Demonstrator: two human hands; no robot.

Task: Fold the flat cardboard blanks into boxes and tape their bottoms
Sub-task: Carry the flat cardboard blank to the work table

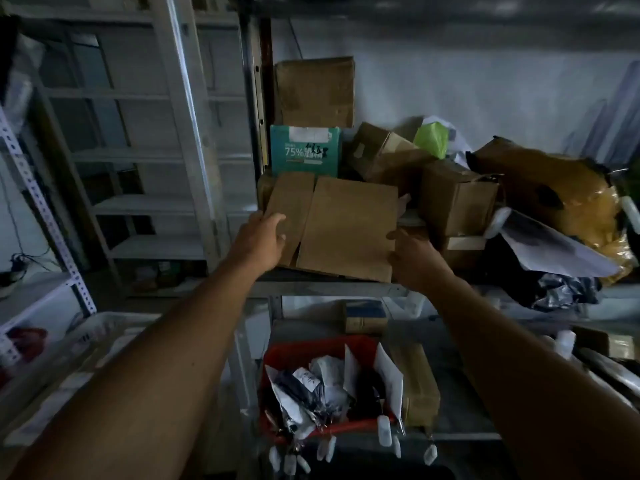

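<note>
Both hands (259, 237) (412, 258) on upright-tilted cardboard blank (346, 226).

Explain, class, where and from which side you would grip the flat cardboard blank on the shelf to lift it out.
Grip the blank by its two side edges, one hand per side, coming from the front. It lies flat and wide with its near edge at the shelf's lip, and boxes crowd behind it. The left hand and right hand already sit at those edges.
</note>
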